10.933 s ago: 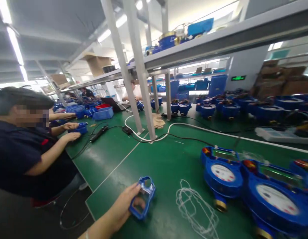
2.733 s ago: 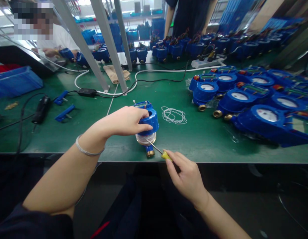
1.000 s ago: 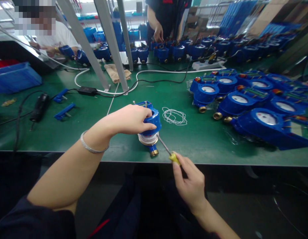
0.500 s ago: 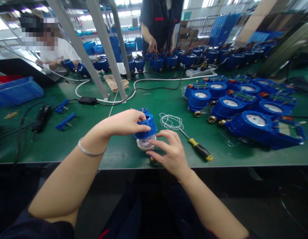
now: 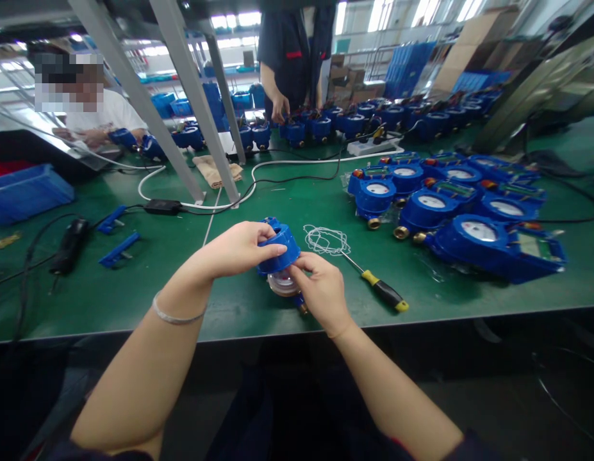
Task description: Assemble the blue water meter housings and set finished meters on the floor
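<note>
My left hand (image 5: 251, 246) grips a blue ring-shaped housing (image 5: 281, 255), tilted above a clear round meter body (image 5: 283, 283). My right hand (image 5: 323, 285) has its fingers closed at the lower right rim of that housing; the fingertips are partly hidden. Below the clear part, a brass pipe end (image 5: 303, 308) shows near the table's front edge. Just right of my hands lie a loose coil of thin wire (image 5: 327, 240) and a screwdriver (image 5: 386, 290) with a black and yellow handle.
Blue meters (image 5: 474, 232) fill the right side. On the left are a black tool (image 5: 70, 246), blue brackets (image 5: 120, 250) and a blue bin (image 5: 30, 195). Metal posts (image 5: 181, 96) rise ahead. Two people sit or stand across the table, behind a white cable (image 5: 297, 161).
The blue housing has tilted over the clear body. My right hand's fingers have moved from around the clear part up to the housing's rim and closed together. The view has shifted slightly.
</note>
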A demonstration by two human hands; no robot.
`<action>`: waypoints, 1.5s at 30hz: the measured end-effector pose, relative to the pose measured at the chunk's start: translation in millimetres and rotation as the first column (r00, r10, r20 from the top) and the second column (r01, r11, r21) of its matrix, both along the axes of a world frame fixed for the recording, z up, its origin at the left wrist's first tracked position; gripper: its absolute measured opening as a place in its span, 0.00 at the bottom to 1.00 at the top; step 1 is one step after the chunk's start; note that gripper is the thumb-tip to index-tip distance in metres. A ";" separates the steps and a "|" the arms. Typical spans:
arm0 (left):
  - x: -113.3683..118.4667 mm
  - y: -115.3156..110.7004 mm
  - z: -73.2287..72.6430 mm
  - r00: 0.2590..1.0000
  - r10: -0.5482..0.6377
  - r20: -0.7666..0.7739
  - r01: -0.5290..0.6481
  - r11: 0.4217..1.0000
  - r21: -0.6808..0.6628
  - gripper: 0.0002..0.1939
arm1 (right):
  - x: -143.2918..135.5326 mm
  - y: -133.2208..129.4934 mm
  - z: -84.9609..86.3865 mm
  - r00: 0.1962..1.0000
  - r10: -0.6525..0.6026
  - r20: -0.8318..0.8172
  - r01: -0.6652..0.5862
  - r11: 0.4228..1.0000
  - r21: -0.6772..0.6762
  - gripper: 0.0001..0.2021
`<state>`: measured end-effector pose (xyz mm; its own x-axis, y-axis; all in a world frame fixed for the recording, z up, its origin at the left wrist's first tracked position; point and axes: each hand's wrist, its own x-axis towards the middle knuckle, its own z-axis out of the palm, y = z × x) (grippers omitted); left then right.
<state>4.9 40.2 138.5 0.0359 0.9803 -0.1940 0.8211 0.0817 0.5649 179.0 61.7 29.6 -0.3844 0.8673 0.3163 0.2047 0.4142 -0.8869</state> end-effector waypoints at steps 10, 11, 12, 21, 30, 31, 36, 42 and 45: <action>-5.1 -11.1 -13.5 0.989 0.097 0.108 -0.102 0.994 0.041 0.19 | -17.2 43.3 -8.7 0.991 0.126 -0.038 -0.131 0.929 -0.346 0.10; -5.3 -12.3 -15.2 0.988 0.102 0.116 -0.109 0.993 0.051 0.19 | -18.1 45.0 -9.2 0.988 0.142 -0.057 -0.153 0.916 -0.370 0.10; -5.3 -13.3 -16.6 0.987 0.106 0.117 -0.114 0.992 0.059 0.19 | -18.2 45.7 -8.9 0.984 0.159 -0.074 -0.176 0.904 -0.390 0.11; -9.1 -15.3 -17.1 0.990 0.112 0.082 -0.119 0.989 0.086 0.18 | 3.3 27.4 7.8 0.933 0.335 -0.135 -0.361 0.875 -0.323 0.15; -8.1 -11.8 -19.0 0.989 0.116 0.089 -0.127 0.984 0.123 0.19 | 1.8 48.0 -6.7 0.937 0.307 -0.165 -0.341 0.906 -0.251 0.04; -7.6 -11.3 -19.1 0.989 0.118 0.087 -0.128 0.984 0.125 0.18 | -1.5 49.8 -9.2 0.953 0.264 -0.149 -0.293 0.929 -0.226 0.04; -6.6 -7.4 -19.9 0.982 0.113 0.151 -0.133 0.983 0.130 0.18 | -21.5 57.9 -23.3 0.962 0.183 -0.205 -0.238 0.928 -0.288 0.05; -13.2 -4.4 -27.1 0.980 0.040 0.197 -0.073 0.984 0.160 0.16 | -23.3 53.6 -22.8 0.880 0.356 -0.315 -0.466 0.773 -0.430 0.12; -15.3 -7.8 -35.7 0.980 0.036 0.197 -0.089 0.959 0.269 0.17 | -21.6 46.1 -18.7 0.844 0.382 -0.376 -0.526 0.724 -0.446 0.12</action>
<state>-10.4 32.5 102.8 -0.0175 0.9960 0.0881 0.6958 -0.0511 0.7164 157.4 107.8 10.9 -0.7486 0.6628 0.0143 -0.1354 -0.1316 -0.9820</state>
